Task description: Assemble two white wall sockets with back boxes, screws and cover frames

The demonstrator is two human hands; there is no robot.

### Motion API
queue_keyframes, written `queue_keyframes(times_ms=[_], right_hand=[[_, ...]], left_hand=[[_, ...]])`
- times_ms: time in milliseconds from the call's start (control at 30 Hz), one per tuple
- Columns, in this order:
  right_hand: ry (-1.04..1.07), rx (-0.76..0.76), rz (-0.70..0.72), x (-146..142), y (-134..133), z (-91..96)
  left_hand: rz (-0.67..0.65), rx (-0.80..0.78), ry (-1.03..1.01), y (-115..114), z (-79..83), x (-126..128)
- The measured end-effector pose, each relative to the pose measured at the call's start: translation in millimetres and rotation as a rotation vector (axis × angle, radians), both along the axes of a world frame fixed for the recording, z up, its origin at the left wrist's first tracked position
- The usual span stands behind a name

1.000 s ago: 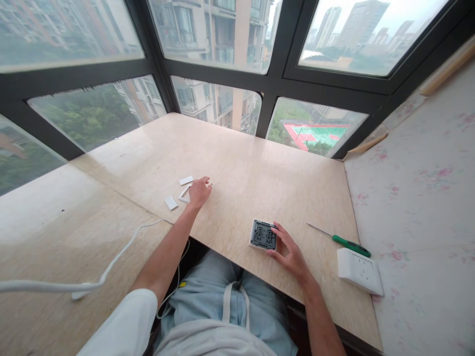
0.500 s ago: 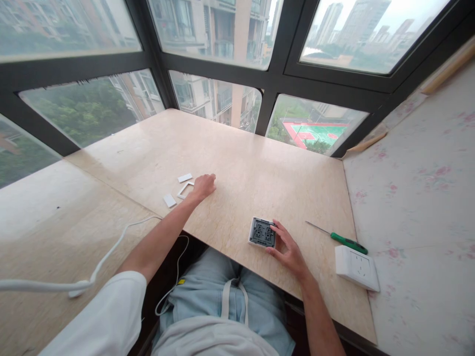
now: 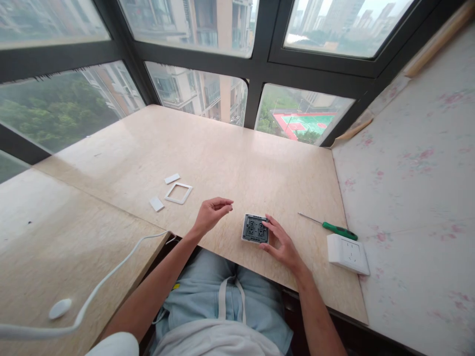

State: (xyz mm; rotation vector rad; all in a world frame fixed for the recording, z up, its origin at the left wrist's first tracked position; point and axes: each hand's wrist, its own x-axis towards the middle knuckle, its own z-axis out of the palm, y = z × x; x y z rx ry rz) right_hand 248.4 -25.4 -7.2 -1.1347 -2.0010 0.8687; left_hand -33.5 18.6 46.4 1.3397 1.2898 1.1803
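Observation:
My right hand (image 3: 280,242) grips the right side of a wall switch (image 3: 255,229), which lies on the tabletop with its dark inner face up and a white edge around it. Thumb and fingers are at its right side. To the left of the switch, my left hand (image 3: 214,213) hovers with its fingertips pinched together; whatever is between them is too small to make out. Farther left lie a white square frame (image 3: 190,190) and two white switch covers, one cover (image 3: 172,178) behind the frame and another cover (image 3: 156,203) in front.
A green-handled screwdriver (image 3: 339,230) lies at the right, beside a white wall socket (image 3: 349,253) near the papered wall (image 3: 404,198). A white cable (image 3: 107,277) runs over the left part of the table, past a white disc (image 3: 60,308). Dark-framed windows border the far edge.
My left hand has moved from beside the white frame toward the switch, leaving the frame in full view. My right hand stays on the switch. The camera view has shifted somewhat.

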Motion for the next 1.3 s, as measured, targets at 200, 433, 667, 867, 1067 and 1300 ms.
queue_keyframes(times_ms=[200,433,667,867,1067,1300], right_hand=[[0.021,-0.018,0.015,0,-1,3.2],[0.007,-0.026,-0.003,-1,-1,4.0],[-0.003,-0.029,-0.002,0,-1,3.5],[-0.006,-0.024,-0.011,0,-1,5.0],[0.002,-0.014,-0.003,0,-1,2.8],[0.014,-0.009,-0.002,0,-1,2.6]], left_hand=[[-0.014,0.170,0.125,-19,-3.3,21],[-0.078,0.252,0.160,-27,-9.2,36],[-0.137,0.347,0.266,-29,-17.6,41],[-0.199,0.492,0.436,-29,-27.7,39],[-0.240,0.604,0.588,-27,-29.0,39],[-0.300,0.613,0.697,-27,-19.3,39]])
